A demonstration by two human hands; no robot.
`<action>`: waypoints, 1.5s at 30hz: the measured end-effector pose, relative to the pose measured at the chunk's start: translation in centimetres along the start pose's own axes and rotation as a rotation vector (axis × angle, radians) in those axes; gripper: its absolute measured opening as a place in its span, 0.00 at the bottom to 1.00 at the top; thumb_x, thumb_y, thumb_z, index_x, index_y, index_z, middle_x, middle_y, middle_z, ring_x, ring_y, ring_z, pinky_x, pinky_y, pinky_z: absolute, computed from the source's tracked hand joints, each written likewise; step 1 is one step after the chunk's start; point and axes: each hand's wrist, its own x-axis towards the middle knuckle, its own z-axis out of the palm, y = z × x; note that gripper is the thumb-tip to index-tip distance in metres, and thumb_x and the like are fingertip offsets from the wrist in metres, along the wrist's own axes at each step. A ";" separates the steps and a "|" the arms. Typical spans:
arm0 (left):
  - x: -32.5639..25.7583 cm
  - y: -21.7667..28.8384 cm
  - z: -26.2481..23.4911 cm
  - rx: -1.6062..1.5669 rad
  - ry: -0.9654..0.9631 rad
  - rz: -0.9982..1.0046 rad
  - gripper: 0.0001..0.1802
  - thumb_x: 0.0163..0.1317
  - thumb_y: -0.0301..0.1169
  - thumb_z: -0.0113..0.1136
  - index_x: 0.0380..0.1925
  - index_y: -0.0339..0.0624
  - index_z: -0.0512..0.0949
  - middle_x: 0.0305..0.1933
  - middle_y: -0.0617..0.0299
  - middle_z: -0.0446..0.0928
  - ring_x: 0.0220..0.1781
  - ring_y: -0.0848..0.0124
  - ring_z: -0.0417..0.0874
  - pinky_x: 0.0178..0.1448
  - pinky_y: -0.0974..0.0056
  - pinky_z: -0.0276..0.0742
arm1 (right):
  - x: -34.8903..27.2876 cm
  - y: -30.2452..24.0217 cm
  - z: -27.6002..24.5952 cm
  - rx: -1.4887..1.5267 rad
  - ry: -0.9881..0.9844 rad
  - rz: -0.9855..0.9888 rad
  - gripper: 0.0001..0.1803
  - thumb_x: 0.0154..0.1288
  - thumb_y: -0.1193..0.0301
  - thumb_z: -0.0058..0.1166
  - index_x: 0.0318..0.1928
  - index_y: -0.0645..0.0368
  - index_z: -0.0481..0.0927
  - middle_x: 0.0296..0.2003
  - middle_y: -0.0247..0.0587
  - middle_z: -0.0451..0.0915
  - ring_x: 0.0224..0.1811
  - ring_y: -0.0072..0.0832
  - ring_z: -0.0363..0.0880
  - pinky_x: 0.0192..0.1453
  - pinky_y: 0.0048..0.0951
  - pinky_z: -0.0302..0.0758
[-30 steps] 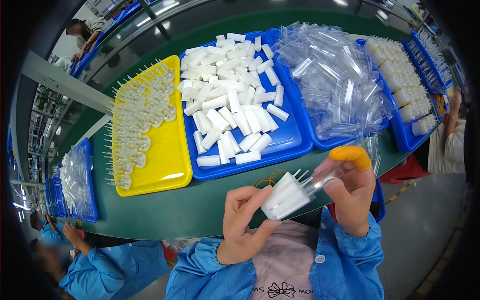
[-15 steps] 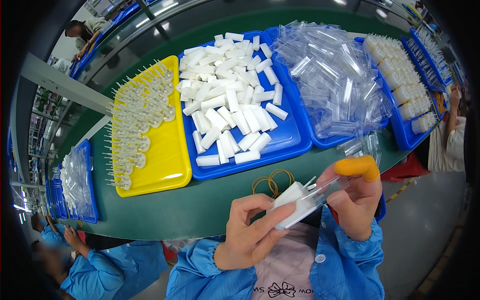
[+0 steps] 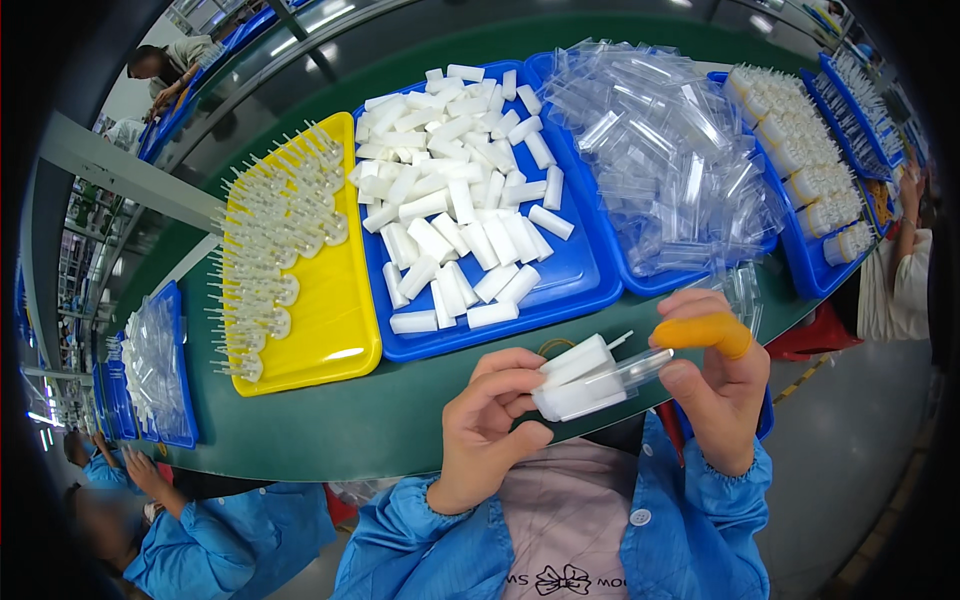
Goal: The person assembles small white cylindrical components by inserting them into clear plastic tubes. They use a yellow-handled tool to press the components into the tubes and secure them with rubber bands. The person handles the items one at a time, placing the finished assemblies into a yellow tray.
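Observation:
In front of my body, my left hand (image 3: 487, 425) grips a pair of small white blocks (image 3: 572, 366) between fingers and thumb. A thin white stem sticks out from their right end. Around the nearer block, at least in part, lies a clear plastic sleeve (image 3: 645, 367); how far it reaches over the block is hard to tell. My right hand (image 3: 722, 375) pinches the sleeve's free right end between thumb and index finger. That index finger wears an orange-yellow finger cot (image 3: 708, 333).
Behind my hands stand a yellow tray (image 3: 335, 340) of stemmed white parts, a blue tray (image 3: 585, 280) of white blocks, and another heaped with clear sleeves (image 3: 680, 170). Farther right, a tray holds bundled white parts (image 3: 800, 150). A co-worker in blue (image 3: 230, 540) sits left.
The white blocks have turned and risen slightly, and my left thumb has slipped from their top to below them. My right hand has shifted a little right, still at the sleeve's end.

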 end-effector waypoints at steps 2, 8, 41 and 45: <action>0.0 -0.3 -0.4 -0.112 -0.053 -0.033 0.21 0.52 0.17 0.63 0.48 0.32 0.72 0.54 0.52 0.67 0.54 0.66 0.74 0.59 0.62 0.72 | -0.2 -0.3 0.4 0.055 0.060 0.055 0.13 0.49 0.73 0.64 0.37 0.63 0.79 0.36 0.40 0.78 0.49 0.38 0.73 0.55 0.35 0.66; -0.1 0.8 0.4 -0.117 -0.021 -0.100 0.23 0.52 0.19 0.65 0.49 0.29 0.70 0.54 0.51 0.66 0.55 0.65 0.73 0.60 0.62 0.70 | -1.2 -0.6 1.0 0.021 0.015 -0.035 0.12 0.45 0.74 0.65 0.33 0.61 0.80 0.35 0.36 0.79 0.52 0.42 0.72 0.61 0.48 0.60; -0.3 1.6 -0.2 -0.197 0.247 -0.125 0.25 0.57 0.35 0.61 0.50 0.33 0.66 0.54 0.48 0.71 0.58 0.60 0.74 0.63 0.57 0.68 | -6.2 5.8 -10.9 -0.758 0.230 0.193 0.15 0.52 0.83 0.52 0.43 0.63 0.77 0.43 0.45 0.75 0.40 0.40 0.76 0.45 0.32 0.72; -0.4 1.6 -0.3 -0.197 0.270 -0.128 0.25 0.56 0.34 0.61 0.50 0.34 0.66 0.55 0.48 0.71 0.58 0.60 0.74 0.63 0.57 0.68 | -6.2 5.4 -10.5 -0.905 0.138 0.122 0.16 0.49 0.84 0.52 0.41 0.62 0.80 0.48 0.44 0.74 0.40 0.38 0.75 0.44 0.33 0.73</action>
